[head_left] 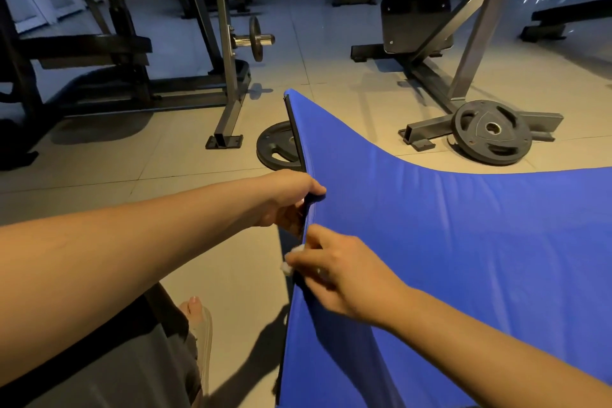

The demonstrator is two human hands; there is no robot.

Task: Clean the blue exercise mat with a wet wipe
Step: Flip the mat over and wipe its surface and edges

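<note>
While the left hand pinches the mat by its left edge and lifts it off the floor, the right hand presses a crumpled wipe on this raised edge, probably to reach the dark border.

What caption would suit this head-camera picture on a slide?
In a gym, the left hand lifts the blue mat's edge while the right hand presses a white wipe along it.

No text, label, brand or number can be read anywhere (the weight plates' markings are too dim).
</note>
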